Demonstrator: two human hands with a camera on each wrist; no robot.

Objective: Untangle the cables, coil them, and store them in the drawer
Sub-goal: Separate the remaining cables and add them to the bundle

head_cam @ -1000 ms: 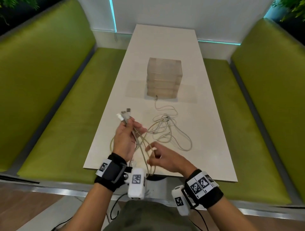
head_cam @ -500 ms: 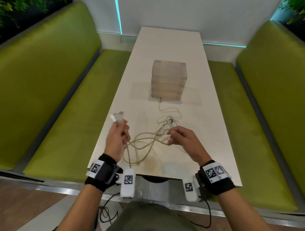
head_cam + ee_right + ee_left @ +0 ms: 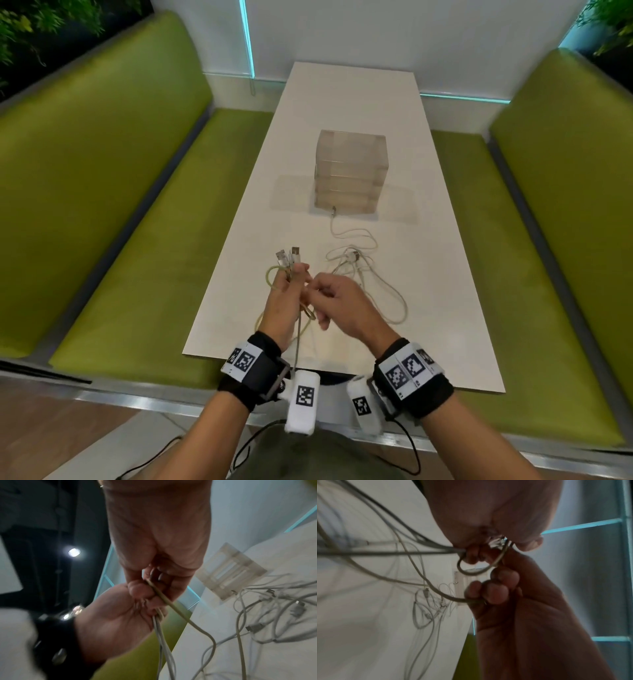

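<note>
Left hand (image 3: 286,301) raised over the near end of the table (image 3: 445,274), fingers curled round a bunch of cable strands; plug ends (image 3: 289,257) stick up above the fist. Right hand (image 3: 337,303) touching it, thumb and fingers pinching a yellowish cable (image 3: 164,596) and bringing a loop of it against the left fist. Both hands gripping cable, neither free.

Step in hand, as I judge it: coiling one cable onto the left hand.
- Keep each loop the same size, lay it flat beside the last.
- Let the strand slide through the right pinch rather than yank; the free end trails back into the pile.
- Watch for the trailing part dragging other cables off the table edge.

Remaining tangle (image 3: 356,267) lies loose on the table, between the hands and the drawer unit (image 3: 351,174); one strand reaches the unit's base.

Materials: cables thin, round, limp, smooth-jacketed, white to yellowed; metal-tipped flat plugs. Drawer unit a frosted translucent plastic cube, stacked drawers, all closed. Table matte white, hard.
</note>
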